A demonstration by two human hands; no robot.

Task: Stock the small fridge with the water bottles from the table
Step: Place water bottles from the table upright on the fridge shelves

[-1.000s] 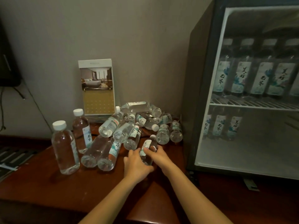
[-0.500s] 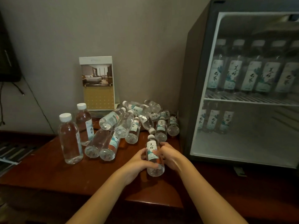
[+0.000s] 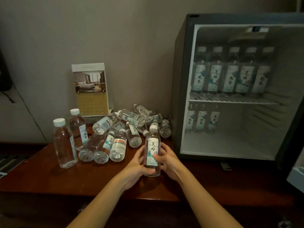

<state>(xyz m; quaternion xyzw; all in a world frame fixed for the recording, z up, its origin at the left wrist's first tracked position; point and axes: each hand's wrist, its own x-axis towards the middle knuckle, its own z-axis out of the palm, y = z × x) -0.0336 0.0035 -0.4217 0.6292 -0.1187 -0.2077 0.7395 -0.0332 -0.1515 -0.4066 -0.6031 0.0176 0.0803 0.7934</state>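
A clear water bottle with a white cap and a white label stands upright in front of me, just above the brown table. My left hand grips its left side and my right hand grips its right side. Behind it lies a pile of several more bottles on their sides. Two bottles stand upright at the left. The small fridge stands open at the right, with several bottles on its wire shelf and three on its floor.
A standing card with a room photo leans against the wall behind the pile. The fridge's door edge shows at the far right. The table's front edge runs just below my wrists.
Both hands picked one bottle out of the pile, drew it toward me and stood it upright. The view has tilted up, showing more of the fridge.
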